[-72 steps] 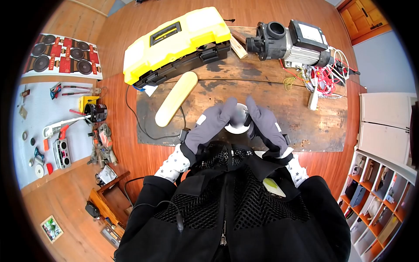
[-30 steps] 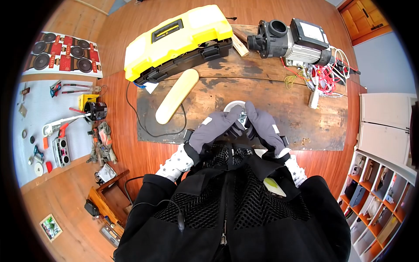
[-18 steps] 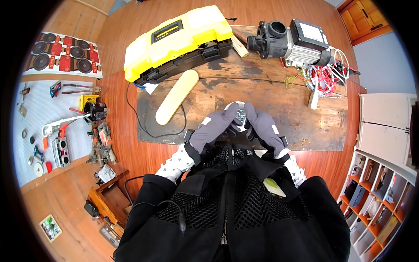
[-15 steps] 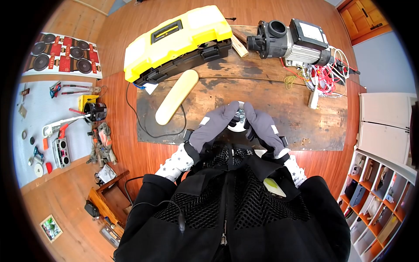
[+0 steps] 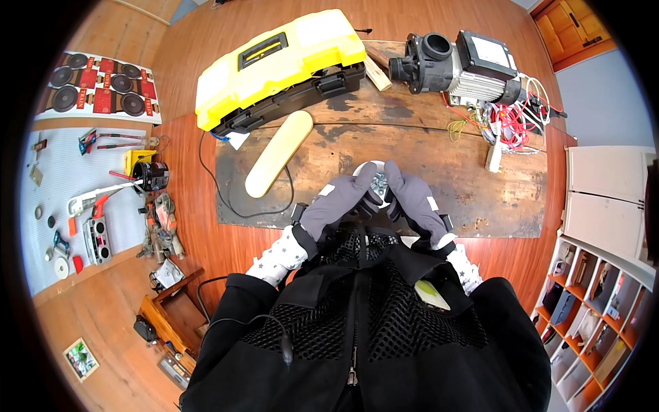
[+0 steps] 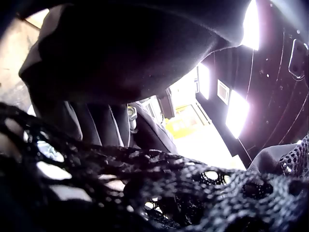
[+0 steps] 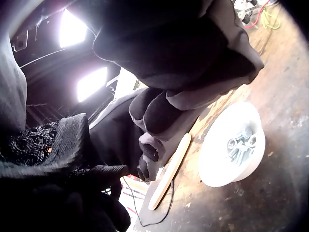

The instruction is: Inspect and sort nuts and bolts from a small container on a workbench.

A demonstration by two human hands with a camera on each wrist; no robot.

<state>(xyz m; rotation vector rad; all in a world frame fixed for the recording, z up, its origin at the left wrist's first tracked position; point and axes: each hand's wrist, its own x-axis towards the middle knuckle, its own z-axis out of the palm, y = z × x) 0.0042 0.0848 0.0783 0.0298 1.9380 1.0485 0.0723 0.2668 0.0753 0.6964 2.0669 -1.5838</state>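
Observation:
Two grey gloved hands meet over a white bowl on the worn wooden table. Several loose metal bolts and nuts lie in the bowl. My left hand has its fingers curled inward; in the left wrist view a small metal bolt shows at its fingertips. Facing it, my right hand curls its fingers toward the same spot, thumb close to the left thumb. The hands cover most of the bowl in the head view. How the right fingers grip the bolt I cannot tell.
A yellow and black toolbox stands at the table's back left, with a long pale wooden piece before it. Black cable loops nearby. Back right are a pump with a motor and tangled wires.
Compared with the earliest frame, both hands sit closer together and nearer the body, and the metal pieces in the bowl show between the thumbs. Over the last half second only the fingers shift slightly.

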